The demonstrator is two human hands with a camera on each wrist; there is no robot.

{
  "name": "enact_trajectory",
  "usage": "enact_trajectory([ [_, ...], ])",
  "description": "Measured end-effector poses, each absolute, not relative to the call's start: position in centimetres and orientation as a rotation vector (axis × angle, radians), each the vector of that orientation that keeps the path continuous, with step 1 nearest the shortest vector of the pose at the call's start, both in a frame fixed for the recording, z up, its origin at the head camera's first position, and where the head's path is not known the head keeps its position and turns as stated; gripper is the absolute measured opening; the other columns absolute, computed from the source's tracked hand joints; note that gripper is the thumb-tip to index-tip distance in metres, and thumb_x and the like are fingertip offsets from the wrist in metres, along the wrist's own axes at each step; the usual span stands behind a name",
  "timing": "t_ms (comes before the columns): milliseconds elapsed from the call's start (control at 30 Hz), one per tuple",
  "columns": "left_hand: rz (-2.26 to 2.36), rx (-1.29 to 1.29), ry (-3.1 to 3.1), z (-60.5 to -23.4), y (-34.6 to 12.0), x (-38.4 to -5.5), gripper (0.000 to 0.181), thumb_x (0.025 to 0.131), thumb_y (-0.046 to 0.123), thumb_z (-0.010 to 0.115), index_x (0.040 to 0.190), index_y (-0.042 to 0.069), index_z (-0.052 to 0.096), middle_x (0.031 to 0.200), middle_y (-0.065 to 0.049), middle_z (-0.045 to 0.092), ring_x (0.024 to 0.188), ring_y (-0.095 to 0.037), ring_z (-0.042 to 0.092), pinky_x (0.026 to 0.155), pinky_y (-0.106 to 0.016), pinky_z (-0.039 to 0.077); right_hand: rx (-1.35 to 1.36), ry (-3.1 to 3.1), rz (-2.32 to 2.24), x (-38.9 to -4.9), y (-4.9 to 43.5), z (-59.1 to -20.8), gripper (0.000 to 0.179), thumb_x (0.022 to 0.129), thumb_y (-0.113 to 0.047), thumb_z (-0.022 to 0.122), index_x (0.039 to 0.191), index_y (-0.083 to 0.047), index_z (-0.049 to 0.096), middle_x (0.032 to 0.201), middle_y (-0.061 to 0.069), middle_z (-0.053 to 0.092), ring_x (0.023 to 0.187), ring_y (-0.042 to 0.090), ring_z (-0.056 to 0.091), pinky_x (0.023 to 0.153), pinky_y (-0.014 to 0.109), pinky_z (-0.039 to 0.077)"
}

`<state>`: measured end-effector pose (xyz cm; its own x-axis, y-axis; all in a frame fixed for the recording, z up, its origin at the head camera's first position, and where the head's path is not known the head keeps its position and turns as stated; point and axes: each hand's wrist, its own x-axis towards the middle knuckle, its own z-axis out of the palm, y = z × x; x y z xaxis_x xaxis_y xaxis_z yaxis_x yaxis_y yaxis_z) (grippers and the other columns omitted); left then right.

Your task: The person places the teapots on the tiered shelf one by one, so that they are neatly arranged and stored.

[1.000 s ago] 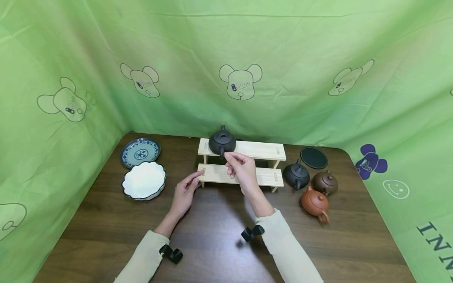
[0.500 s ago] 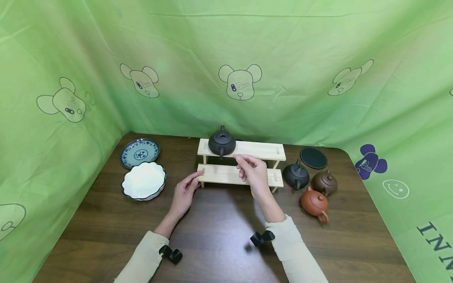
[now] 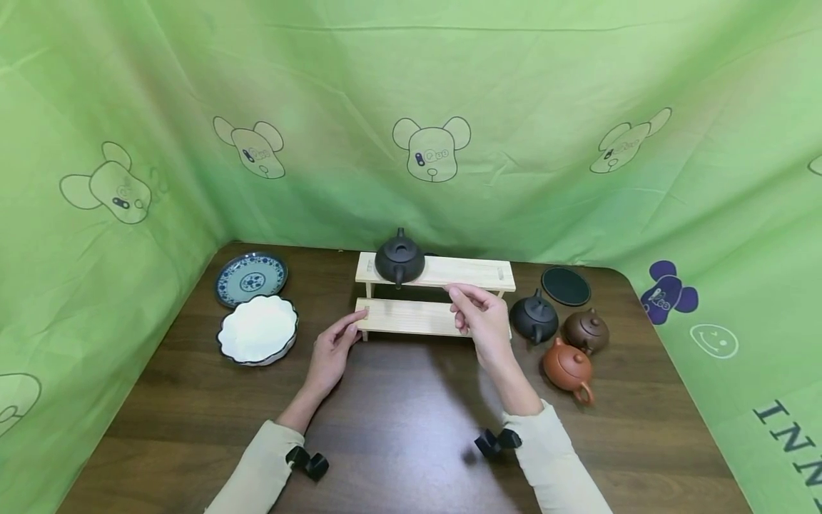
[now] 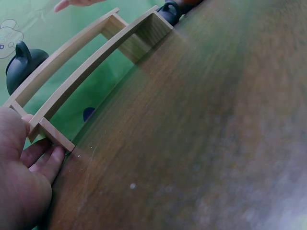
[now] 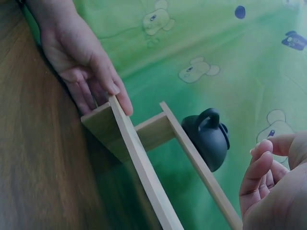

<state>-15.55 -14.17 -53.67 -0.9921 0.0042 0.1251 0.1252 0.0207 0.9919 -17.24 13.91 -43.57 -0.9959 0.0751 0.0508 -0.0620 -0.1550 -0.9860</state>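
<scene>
A two-tier wooden rack (image 3: 411,318) stands at the back middle of the table. My left hand (image 3: 332,355) grips the left end of its lower shelf; in the right wrist view, that hand's (image 5: 88,64) fingers lie on the shelf end and beside the leg. On the left part of the upper shelf sits a black teapot (image 3: 399,260), its handle toward me. Apart from the teapot, my right hand (image 3: 483,323) hovers in front of the lower shelf's right part. Its fingers (image 5: 259,172) are loosely curled, with nothing between them and the thumb.
Right of the rack are a second black teapot (image 3: 535,319), a dark brown teapot (image 3: 587,330), an orange-brown teapot (image 3: 568,366) and a dark round coaster (image 3: 566,286). At left lie a blue patterned plate (image 3: 251,278) and a white scalloped dish (image 3: 258,330). Green cloth (image 3: 308,200) hangs behind.
My right hand has drawn away from the black teapot on the upper shelf, moving right and slightly toward me. My left hand stays at the rack's left end.
</scene>
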Motion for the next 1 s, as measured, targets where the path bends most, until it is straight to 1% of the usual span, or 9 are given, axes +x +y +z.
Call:
enact_trajectory([
  [100, -2.141, -0.147, -2.180, -53.7, -14.0, -15.7, 0.034, 0.116, 0.003, 0.055, 0.146, -0.001, 0.070, 0.155, -0.014, 0.066, 0.144, -0.024, 0.059, 0.114, -0.029, 0.056, 0.003, -1.996, 2.302, -16.7, 14.7, -43.6, 0.024, 0.107, -0.006, 0.073, 0.121, 0.013, 0.077, 0.073, -0.002, 0.064, 0.055, 0.006, 0.053, 0.045, 0.014, 0.041],
  [267, -2.141, -0.149, -2.178, -53.6, -13.9, -15.6, 0.034, 0.116, 0.003, 0.056, 0.146, 0.000, 0.070, 0.155, -0.015, 0.066, 0.144, -0.024, 0.059, 0.113, -0.029, 0.057, 0.000, -2.065, 2.277, -15.5, 16.2, -43.7, 0.023, 0.108, -0.011, 0.073, 0.121, 0.008, 0.078, 0.074, -0.001, 0.063, 0.055, 0.005, 0.052, 0.046, 0.015, 0.042],
  [467, -2.144, -0.139, -2.171, -53.7, -14.1, -15.6, 0.034, 0.116, 0.002, 0.056, 0.146, -0.001, 0.070, 0.155, -0.015, 0.066, 0.144, -0.026, 0.059, 0.113, -0.027, 0.057, -0.010, -2.128, 2.239, -13.9, 17.8, -43.6, 0.026, 0.109, -0.009, 0.073, 0.122, 0.012, 0.075, 0.075, 0.002, 0.064, 0.057, 0.006, 0.053, 0.047, 0.015, 0.044],
  [533, -2.140, -0.136, -2.175, -53.7, -14.1, -15.6, 0.034, 0.116, 0.003, 0.056, 0.146, -0.001, 0.070, 0.154, -0.015, 0.066, 0.143, -0.025, 0.059, 0.113, -0.027, 0.057, -0.008, -2.143, 2.222, -13.5, 18.3, -43.7, 0.025, 0.109, -0.009, 0.073, 0.122, 0.012, 0.075, 0.075, 0.001, 0.064, 0.057, 0.006, 0.053, 0.047, 0.015, 0.045],
  [800, -2.122, -0.146, -2.185, -53.8, -14.2, -15.6, 0.033, 0.116, 0.004, 0.056, 0.146, 0.000, 0.071, 0.154, -0.015, 0.066, 0.143, -0.024, 0.060, 0.112, -0.026, 0.057, -0.022, -2.146, 2.185, -11.9, 20.7, -44.0, 0.014, 0.108, -0.007, 0.073, 0.116, 0.001, 0.082, 0.075, 0.004, 0.068, 0.056, 0.005, 0.055, 0.046, 0.015, 0.047],
  [1000, -2.130, -0.137, -2.180, -53.9, -14.2, -15.6, 0.033, 0.116, 0.003, 0.056, 0.146, 0.000, 0.071, 0.154, -0.014, 0.067, 0.142, -0.021, 0.060, 0.112, -0.025, 0.057, -0.059, -2.127, 2.161, -10.4, 22.4, -44.1, 0.012, 0.108, -0.004, 0.071, 0.112, -0.002, 0.083, 0.074, 0.000, 0.066, 0.056, 0.004, 0.054, 0.045, 0.015, 0.047],
])
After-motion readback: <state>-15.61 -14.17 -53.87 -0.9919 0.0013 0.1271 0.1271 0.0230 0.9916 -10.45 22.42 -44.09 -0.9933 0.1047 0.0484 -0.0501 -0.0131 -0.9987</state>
